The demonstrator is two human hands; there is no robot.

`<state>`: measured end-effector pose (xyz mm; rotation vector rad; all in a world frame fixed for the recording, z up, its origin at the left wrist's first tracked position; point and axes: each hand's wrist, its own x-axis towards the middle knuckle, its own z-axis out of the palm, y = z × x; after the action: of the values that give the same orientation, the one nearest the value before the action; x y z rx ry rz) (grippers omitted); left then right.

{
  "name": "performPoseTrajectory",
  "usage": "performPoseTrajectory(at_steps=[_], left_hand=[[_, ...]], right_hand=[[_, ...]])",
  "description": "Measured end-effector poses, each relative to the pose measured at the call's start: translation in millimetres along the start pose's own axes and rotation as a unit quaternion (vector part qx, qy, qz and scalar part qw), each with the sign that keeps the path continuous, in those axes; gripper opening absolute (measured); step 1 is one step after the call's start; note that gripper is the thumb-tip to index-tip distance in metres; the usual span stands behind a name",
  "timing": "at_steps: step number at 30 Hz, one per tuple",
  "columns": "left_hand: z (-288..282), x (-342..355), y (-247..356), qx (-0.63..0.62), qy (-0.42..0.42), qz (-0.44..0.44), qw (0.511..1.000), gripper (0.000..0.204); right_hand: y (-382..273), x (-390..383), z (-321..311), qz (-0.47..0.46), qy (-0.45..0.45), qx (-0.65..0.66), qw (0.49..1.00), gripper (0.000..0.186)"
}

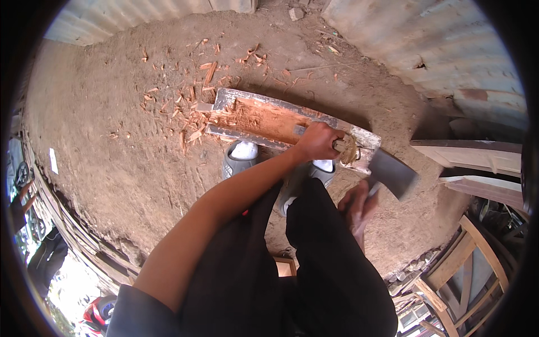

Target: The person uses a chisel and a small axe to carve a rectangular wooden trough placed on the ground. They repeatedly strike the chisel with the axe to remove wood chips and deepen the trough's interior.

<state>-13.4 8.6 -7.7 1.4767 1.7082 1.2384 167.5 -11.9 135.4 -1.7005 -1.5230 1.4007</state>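
A long, weathered wooden piece [264,119] lies on the ground before my feet, its middle hollowed into a reddish trough strewn with shavings. My left hand [321,140] is closed round a chisel [300,130], whose flat metal blade points left into the trough. The chisel's handle is mostly hidden by my fingers. Past the right end of the wood, my right hand [359,206] grips a tool with a broad, dark, cleaver-like blade [394,173]. Motion blurs that hand and blade, and the blade is apart from the chisel.
Wood chips [196,132] litter the dirt ground [112,168] at the left and far side. Corrugated metal sheets [432,50] stand at the back. Wooden panels [471,156] lie at right, with a wooden frame [466,269] below. Another person's hand [25,196] shows at far left.
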Motion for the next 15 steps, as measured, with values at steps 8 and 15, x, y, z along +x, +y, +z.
performPoseTrajectory(at_steps=[8, 15], left_hand=[[7.9, 1.5, -0.5, 0.045, -0.013, -0.001, 0.999, 0.027], [10.7, 0.7, -5.4, 0.069, -0.017, -0.007, 0.997, 0.028]], right_hand=[[-0.8, 3.2, -7.2, -0.06, 0.04, 0.1, 0.992, 0.029], [-3.8, 16.9, -27.7, 0.037, -0.043, 0.051, 0.997, 0.038]])
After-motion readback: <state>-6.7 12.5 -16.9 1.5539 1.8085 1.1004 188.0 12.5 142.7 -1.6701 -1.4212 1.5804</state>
